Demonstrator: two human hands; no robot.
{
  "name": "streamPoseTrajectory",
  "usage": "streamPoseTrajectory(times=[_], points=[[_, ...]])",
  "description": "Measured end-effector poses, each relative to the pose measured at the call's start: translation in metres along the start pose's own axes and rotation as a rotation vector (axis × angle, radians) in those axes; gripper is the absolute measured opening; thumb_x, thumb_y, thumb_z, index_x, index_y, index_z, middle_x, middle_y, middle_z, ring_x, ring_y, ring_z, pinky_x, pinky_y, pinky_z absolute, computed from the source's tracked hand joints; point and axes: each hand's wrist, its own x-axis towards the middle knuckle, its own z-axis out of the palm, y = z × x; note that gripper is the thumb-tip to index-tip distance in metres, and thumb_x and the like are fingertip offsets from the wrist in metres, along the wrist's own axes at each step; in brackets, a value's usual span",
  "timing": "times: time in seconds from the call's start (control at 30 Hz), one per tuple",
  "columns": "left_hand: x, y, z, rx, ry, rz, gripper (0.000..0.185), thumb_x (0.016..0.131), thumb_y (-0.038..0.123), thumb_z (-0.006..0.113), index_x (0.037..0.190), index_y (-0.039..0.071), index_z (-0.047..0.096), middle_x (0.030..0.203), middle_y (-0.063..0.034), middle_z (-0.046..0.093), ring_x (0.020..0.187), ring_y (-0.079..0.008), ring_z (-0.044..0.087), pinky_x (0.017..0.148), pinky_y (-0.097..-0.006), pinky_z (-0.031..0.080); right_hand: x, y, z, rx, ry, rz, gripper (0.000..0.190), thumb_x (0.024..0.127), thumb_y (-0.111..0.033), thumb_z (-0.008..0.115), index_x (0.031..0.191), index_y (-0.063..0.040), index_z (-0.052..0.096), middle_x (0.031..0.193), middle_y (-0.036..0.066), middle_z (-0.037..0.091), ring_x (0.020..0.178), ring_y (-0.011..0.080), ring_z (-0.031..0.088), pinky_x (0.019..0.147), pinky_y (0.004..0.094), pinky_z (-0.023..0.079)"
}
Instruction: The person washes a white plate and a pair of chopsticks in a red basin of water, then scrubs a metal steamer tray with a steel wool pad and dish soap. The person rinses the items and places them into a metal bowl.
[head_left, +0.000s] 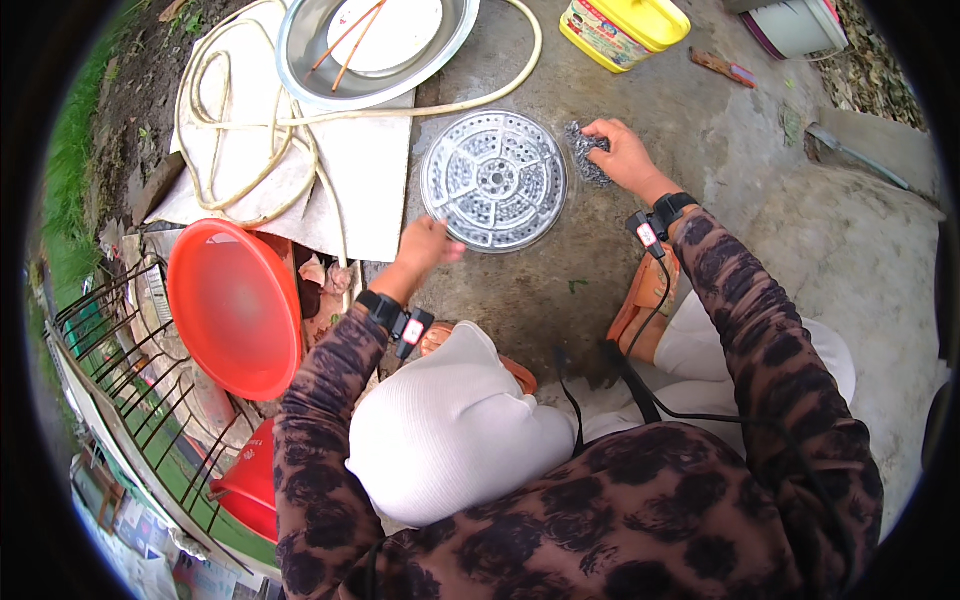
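A round, perforated metal steamer plate (495, 180) lies flat on the wet concrete ground in front of me, with whitish streaks on its surface. At its lower left edge is my left hand (429, 244), slightly blurred; whether its fingers touch the rim is unclear. Right of the plate, my right hand (621, 154) has its fingers on a grey steel wool scourer (587, 154), which is at ground level. Above the plate stands a wide metal basin (375, 94) that holds a white round dish (405, 34) and a pair of brown chopsticks (360, 46).
A pale hose (480, 103) coils over a white board (375, 180) and runs past the plate. A red plastic basin (236, 307) leans at left beside a wire rack (127, 360). A yellow tub (622, 34), a brown-handled tool (721, 67) and a white bucket (799, 28) are farther off.
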Motion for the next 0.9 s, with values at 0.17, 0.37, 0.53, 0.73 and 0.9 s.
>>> streamPoseTrajectory(times=[0.17,0.37,0.53,0.73,0.9], points=[[-0.029,-0.019,0.006,0.993,-0.156,0.236,0.028,0.1,0.025,0.061,0.089,-0.001,0.066,0.095,-0.0131,0.073,0.069,-0.0245,0.072,0.064,-0.0394,0.059,-0.015,-0.045,0.047,-0.104,-0.189,-0.091,0.03,0.083,-0.005,0.067,0.112,-0.012,0.066,0.107,0.012,0.059,0.097,0.034,0.064,0.085,0.0411,0.052],[-0.021,-0.014,0.015,1.276,0.258,1.103,0.055,0.085,0.028,0.076,0.132,0.003,0.061,0.141,-0.0188,0.058,0.132,-0.035,0.054,0.106,-0.0438,0.046,-0.054,-0.064,0.085,-0.231,-0.092,-0.212,0.026,0.084,-0.005,0.065,0.109,-0.013,0.065,0.105,0.011,0.055,0.102,0.0322,0.061,0.084,0.0441,0.052],[-0.006,-0.026,0.036,1.526,0.168,0.797,0.073,0.084,0.027,0.074,0.141,-0.01,0.047,0.151,-0.03,0.041,0.141,-0.0433,0.042,0.113,-0.0436,0.04,-0.026,-0.051,0.083,-0.314,0.163,0.199,0.02,0.085,-0.007,0.065,0.104,-0.009,0.059,0.105,0.017,0.053,0.091,0.0417,0.063,0.078,0.0515,0.052],[0.002,-0.034,0.054,1.625,0.238,0.736,0.078,0.08,0.023,0.074,0.139,-0.018,0.044,0.153,-0.0365,0.034,0.142,-0.0477,0.038,0.113,-0.041,0.042,0.041,-0.098,0.137,-0.263,0.172,-0.191,0.013,0.085,-0.006,0.06,0.097,-0.007,0.062,0.105,0.016,0.054,0.095,0.039,0.062,0.081,0.0485,0.053],[0.005,-0.027,0.053,1.553,0.17,0.623,0.095,0.072,0.03,0.087,0.141,-0.017,0.042,0.154,-0.0352,0.032,0.145,-0.0453,0.035,0.115,-0.0396,0.04,0.068,-0.109,0.162,-0.326,-0.027,-0.264,0.014,0.087,-0.006,0.056,0.1,-0.008,0.061,0.103,0.015,0.058,0.099,0.0357,0.065,0.083,0.0465,0.056]])
